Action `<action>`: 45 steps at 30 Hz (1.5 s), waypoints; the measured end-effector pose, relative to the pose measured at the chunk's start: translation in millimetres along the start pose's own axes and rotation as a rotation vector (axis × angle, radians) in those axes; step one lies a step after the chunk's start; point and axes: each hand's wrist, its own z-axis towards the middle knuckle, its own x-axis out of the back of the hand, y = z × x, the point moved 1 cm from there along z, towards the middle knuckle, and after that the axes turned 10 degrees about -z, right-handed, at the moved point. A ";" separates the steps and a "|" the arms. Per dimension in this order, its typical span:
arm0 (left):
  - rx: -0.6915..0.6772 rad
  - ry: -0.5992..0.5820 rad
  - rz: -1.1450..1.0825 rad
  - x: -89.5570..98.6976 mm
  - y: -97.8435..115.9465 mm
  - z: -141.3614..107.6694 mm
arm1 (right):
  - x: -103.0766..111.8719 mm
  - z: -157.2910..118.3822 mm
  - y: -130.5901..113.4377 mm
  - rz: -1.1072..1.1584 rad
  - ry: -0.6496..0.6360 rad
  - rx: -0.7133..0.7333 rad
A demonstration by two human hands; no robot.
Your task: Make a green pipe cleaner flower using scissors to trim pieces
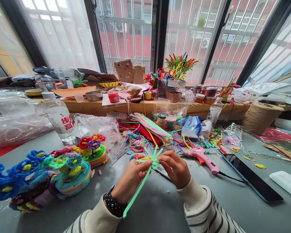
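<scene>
A light green pipe-cleaner piece (155, 162) is held up over the middle of the grey table, with several short arms fanning out from a small curled centre. One long green strand hangs from it toward the lower left. My left hand (133, 171) pinches the piece from the left between thumb and fingers. From the right, my right hand (176, 168) has its thumb and fingertips closed on the curled part. Behind my hands lies a bundle of pastel pipe cleaners (151, 126). Scissors or a similar metal tool (163, 173) lie partly hidden beneath my right hand.
Fuzzy flower pots (72, 178) stand at the left, near a water bottle (57, 116). On the right lie a pink glue gun (205, 158) with its cord, a black phone (252, 178) and a white case (286, 184). A twine spool (262, 118) stands behind.
</scene>
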 end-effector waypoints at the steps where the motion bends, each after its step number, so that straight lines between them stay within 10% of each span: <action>1: 0.004 0.000 0.013 -0.8 0.7 -0.5 | 0.8 -0.2 -0.1 -0.013 0.011 -0.002; 17: -0.336 0.082 0.356 6.5 -2.1 7.2 | -1.4 0.1 -3.2 0.029 -0.136 -0.187; 37: -0.706 0.171 0.606 -4.0 -7.6 -6.4 | -24.5 -5.3 -6.1 0.810 -0.333 -1.144; 45: -0.375 0.125 0.348 1.7 6.4 1.7 | 0.8 5.8 -7.8 0.368 -0.148 -0.536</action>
